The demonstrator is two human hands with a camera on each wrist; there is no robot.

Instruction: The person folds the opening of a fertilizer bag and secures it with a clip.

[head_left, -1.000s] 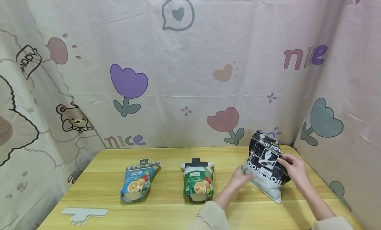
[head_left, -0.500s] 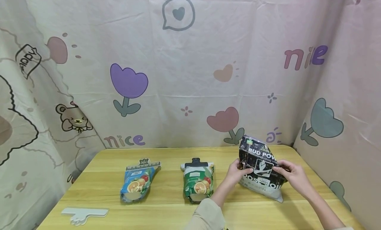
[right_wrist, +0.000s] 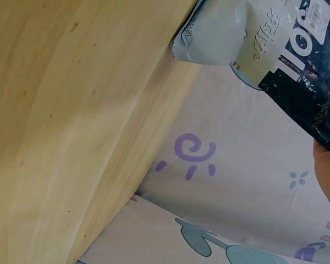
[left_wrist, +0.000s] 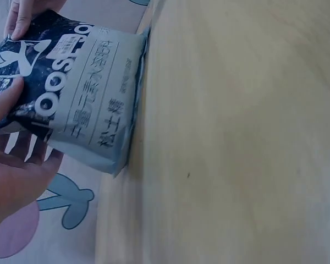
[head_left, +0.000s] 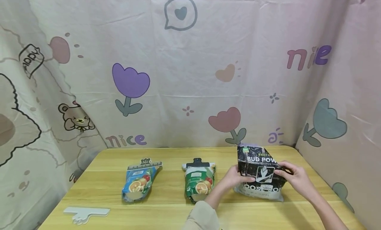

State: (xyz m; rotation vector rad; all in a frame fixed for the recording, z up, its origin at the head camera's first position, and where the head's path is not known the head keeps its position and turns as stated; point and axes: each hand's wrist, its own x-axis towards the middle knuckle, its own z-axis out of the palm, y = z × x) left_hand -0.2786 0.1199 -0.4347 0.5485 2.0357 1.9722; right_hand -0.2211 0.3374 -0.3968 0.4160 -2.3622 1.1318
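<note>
A black and white soil bag, printed BUD POW and OOSE SOIL, stands on the right side of the table with its lower edge on the wood. My left hand grips its left side, the thumb lying across the front and the fingers behind. On the opposite side my right hand holds the bag, thumb on the printed face. The left wrist view shows the bag's pale lower part and my left hand around the edge. In the right wrist view only a bit of my right hand appears, below the bag.
Left of the bag lies a green pouch with a black clip across its top. Farther left is a blue pouch with a ruler-like clip. A white hand-shaped clip lies at the table's front left.
The soil bag has turned from leaning to nearly upright and come down onto the table, shifting slightly left. My left hand has moved up its side to hold it; the pouches stay put.
</note>
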